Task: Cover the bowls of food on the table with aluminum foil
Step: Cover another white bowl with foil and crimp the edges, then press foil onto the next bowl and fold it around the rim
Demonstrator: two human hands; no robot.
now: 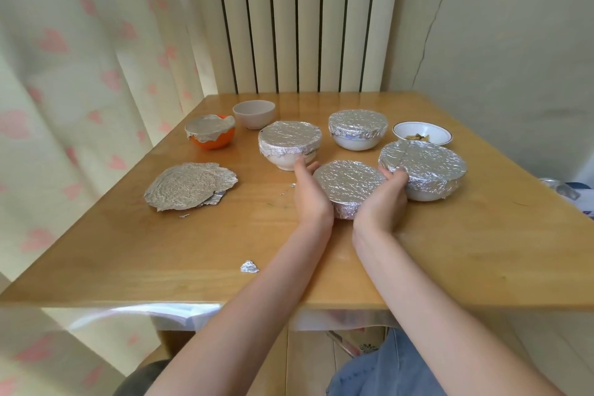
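A foil-covered bowl point(348, 185) sits at the middle of the wooden table point(225, 244). My left hand point(310, 193) presses against its left side and my right hand point(382, 202) cups its right side, fingers curved round the foil rim. Three more foil-covered white bowls stand around it: one behind left point(289, 141), one at the back point(357, 127), one at the right point(422, 172). An orange bowl point(210, 132) at the back left carries a loose foil cover. A small white bowl with food point(421, 133) at the back right is uncovered, and so is a plain pinkish bowl point(254, 113).
A crumpled stack of round foil sheets point(189, 186) lies on the table's left part. A small foil scrap point(249, 266) lies near the front edge, with tinier bits by my left hand. A curtain hangs at the left, a radiator behind, a wall at the right.
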